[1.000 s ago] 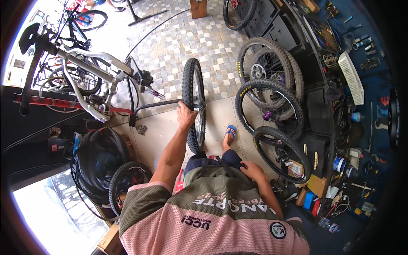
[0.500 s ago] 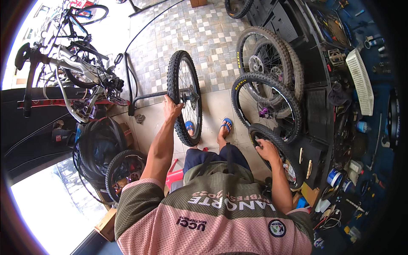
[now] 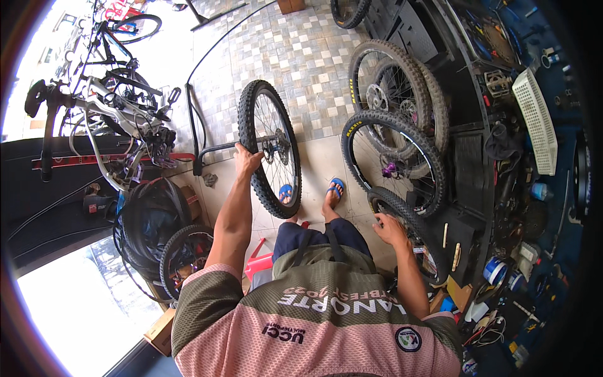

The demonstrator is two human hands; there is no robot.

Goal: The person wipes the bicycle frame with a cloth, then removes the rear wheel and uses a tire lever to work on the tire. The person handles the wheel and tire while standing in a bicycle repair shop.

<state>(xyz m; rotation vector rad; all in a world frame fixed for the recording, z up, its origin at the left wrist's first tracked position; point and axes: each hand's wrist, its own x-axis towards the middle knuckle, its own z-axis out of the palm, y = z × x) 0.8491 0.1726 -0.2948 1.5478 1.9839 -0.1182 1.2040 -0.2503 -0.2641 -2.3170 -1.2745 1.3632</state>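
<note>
My left hand [image 3: 247,160] grips the knobby black tyre of a bicycle wheel [image 3: 294,125], which stands upright and slightly turned in front of me. Its spokes, disc rotor and cassette show beside the hand. Low on my right, my right hand [image 3: 391,230] is loosely bent with the fingers apart and nothing visible in them. It hovers by the rim of a smaller-looking wheel [image 3: 433,254], partly hidden behind my hand and forearm. Just beyond leans another wheel [image 3: 355,164] with a purple hub.
Two muddy wheels [image 3: 429,81] lean against black cabinets [image 3: 418,34] at right. A bench holds a white plastic basket [image 3: 536,119] and tools. On the left are a bicycle [image 3: 113,103], a black stand bar [image 3: 223,146], coiled tyres [image 3: 154,217] and a red stool [image 3: 257,264].
The wheel in my left hand has tilted and turned, showing more of its spokes. My right hand has shifted slightly away from the small wheel's rim, its fingers loosening.
</note>
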